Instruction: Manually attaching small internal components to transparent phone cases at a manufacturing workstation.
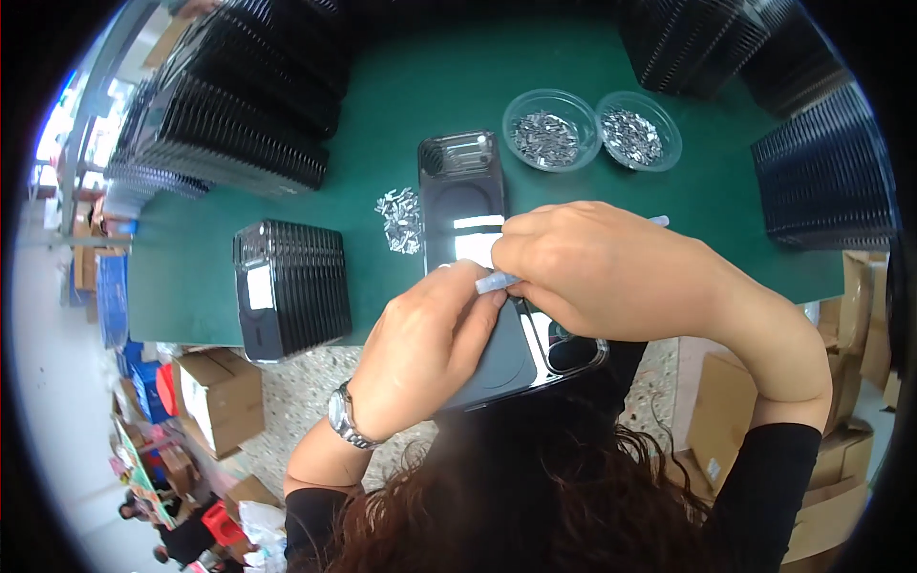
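At the near edge of the green tabletop (pixel 573 57), steadies a dark phone case (pixel 497 358) overhanging that edge, with its long axis roughly left to right and its camera-cutout end below the right hand (pixel 592 267), the nearer one to that end. Grips the case from the left with the left hand (pixel 411 353), thumb and fingers nearly together at the far side. With the right, back upward and fingers curled tight, pinches a slim pale tool (pixel 495 282), pointed leftward beside the left thumb.
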A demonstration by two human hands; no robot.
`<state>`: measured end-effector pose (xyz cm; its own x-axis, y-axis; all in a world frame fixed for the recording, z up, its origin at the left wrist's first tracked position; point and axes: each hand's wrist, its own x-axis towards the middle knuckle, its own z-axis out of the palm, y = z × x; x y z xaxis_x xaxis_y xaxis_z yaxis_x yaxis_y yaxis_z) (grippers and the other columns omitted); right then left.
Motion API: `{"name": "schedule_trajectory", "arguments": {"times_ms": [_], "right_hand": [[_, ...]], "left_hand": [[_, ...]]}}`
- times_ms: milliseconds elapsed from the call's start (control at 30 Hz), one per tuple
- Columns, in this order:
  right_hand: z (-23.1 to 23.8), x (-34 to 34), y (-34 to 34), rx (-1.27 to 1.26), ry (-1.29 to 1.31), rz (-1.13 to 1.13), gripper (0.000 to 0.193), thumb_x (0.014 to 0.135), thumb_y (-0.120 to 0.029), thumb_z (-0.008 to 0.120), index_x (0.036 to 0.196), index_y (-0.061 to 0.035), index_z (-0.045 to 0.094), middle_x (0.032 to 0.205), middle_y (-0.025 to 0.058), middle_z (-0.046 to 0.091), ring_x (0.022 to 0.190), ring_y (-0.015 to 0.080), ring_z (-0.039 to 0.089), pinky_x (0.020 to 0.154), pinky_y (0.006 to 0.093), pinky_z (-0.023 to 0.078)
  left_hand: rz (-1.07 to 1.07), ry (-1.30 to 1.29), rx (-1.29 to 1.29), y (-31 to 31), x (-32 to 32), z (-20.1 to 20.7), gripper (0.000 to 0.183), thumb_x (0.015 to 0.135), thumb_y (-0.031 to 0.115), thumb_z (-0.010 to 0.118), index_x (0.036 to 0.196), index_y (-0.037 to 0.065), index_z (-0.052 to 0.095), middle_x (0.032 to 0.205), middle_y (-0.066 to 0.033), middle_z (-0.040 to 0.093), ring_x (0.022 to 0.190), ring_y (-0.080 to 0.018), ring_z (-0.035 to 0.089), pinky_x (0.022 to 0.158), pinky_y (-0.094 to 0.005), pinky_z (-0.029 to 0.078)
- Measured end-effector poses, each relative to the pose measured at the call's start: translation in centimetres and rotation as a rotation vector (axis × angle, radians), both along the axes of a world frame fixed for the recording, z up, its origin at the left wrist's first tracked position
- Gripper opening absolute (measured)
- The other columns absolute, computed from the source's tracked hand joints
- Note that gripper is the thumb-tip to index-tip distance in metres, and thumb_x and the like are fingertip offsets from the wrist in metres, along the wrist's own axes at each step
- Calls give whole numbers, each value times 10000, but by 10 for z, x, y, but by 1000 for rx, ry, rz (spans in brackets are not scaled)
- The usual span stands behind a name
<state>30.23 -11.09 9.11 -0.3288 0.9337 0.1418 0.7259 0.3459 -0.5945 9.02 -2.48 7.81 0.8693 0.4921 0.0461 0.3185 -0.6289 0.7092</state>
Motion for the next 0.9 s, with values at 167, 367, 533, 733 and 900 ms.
{"name": "schedule_trajectory", "arguments": {"times_ms": [167, 367, 533, 733, 900], "right_hand": [[-13, 11, -24, 152, -49, -62, 95, 902, -81, 679, 914, 12, 665, 865, 120, 629, 866, 299, 653, 701, 420, 543], [-22, -5, -40, 290, -195, -207, 104, 819, -78, 696, 791, 10, 647, 812, 98, 602, 804, 238, 627, 582, 354, 524], [-16, -10, -37, 194, -382, -173, 155, 811, -111, 701, 902, 15, 707, 827, 42, 610, 871, 198, 593, 574, 306, 459], [-17, -8, -35, 262, -288, -215, 172, 813, -118, 706, 946, -9, 699, 853, 37, 593, 854, 188, 582, 585, 308, 463], [-20, 4, -32, 284, -168, -217, 144, 845, -118, 704, 941, -11, 689, 840, 40, 598, 835, 187, 607, 595, 313, 505]], "left_hand": [[-45, 48, 128, -3, 10, 2, 96, 985, 43, 695, 1067, -3, 677, 884, -167, 673, 748, -332, 673, 673, -388, 528], [-70, 101, 171, -5, 15, 5, 92, 987, 36, 683, 1069, -5, 672, 922, -176, 691, 786, -351, 701, 687, -375, 553], [-88, 71, 217, -4, 18, 2, 86, 1010, 95, 658, 1065, 34, 633, 886, -160, 670, 722, -399, 689, 625, -470, 561], [-94, -13, 232, 1, 19, 1, 114, 998, 76, 666, 1104, 40, 641, 846, -161, 653, 705, -387, 683, 614, -466, 555], [-90, 53, 269, 1, 23, 11, 136, 982, 51, 685, 1113, 34, 652, 882, -157, 672, 755, -362, 701, 650, -424, 557]]}}
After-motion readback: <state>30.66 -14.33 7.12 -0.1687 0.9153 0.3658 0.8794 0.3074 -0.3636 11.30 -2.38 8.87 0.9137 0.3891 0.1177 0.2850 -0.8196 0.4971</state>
